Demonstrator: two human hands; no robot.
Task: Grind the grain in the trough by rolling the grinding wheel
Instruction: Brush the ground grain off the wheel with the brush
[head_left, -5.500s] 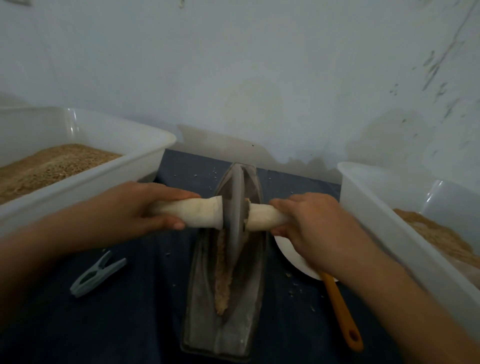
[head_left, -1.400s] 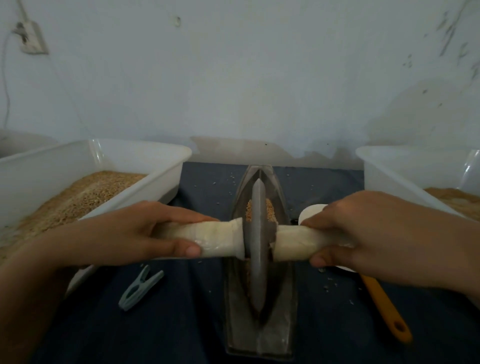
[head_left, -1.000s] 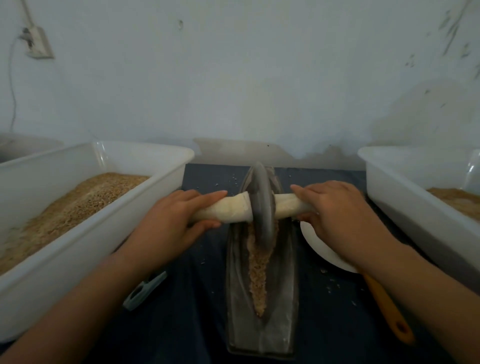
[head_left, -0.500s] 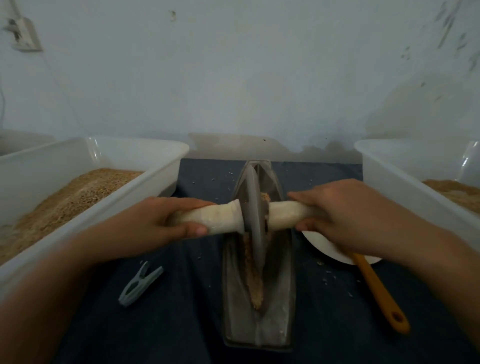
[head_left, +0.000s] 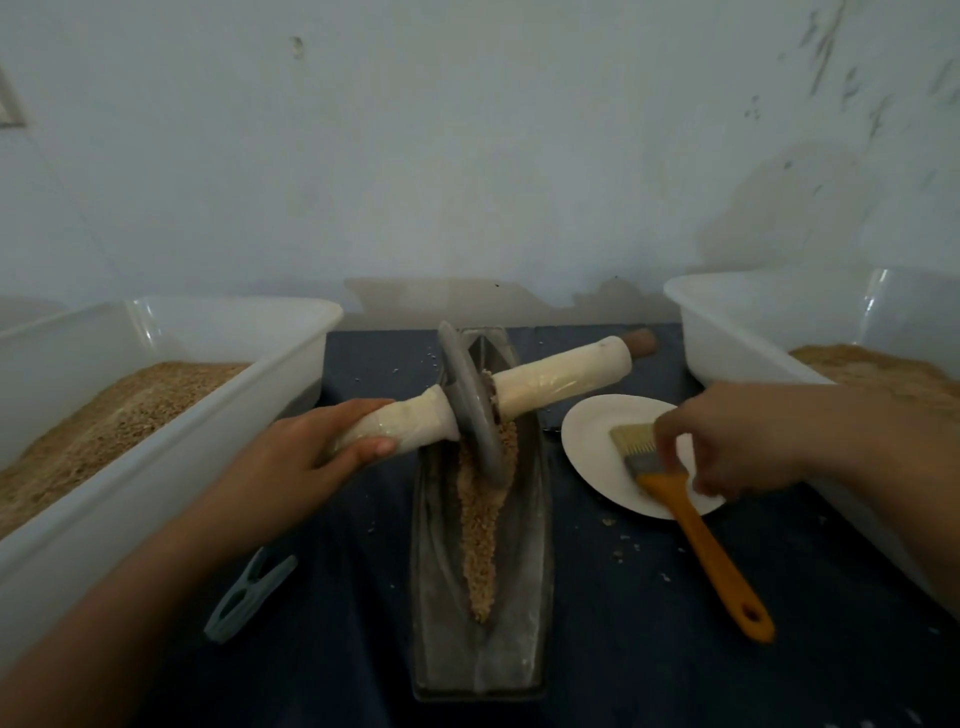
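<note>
Grey metal grinding wheel (head_left: 471, 410) stands tilted in the long grey boat-shaped trough (head_left: 480, 525), on crushed tan grain (head_left: 480, 519). Left hand (head_left: 306, 457) grips the cream-wrapped axle handle (head_left: 400, 423). Right hand (head_left: 727, 441), fingers curled, touches the orange-handled brush (head_left: 691, 525) on the white round plate (head_left: 592, 441); the free handle end angles far-right, nearer it.
</note>
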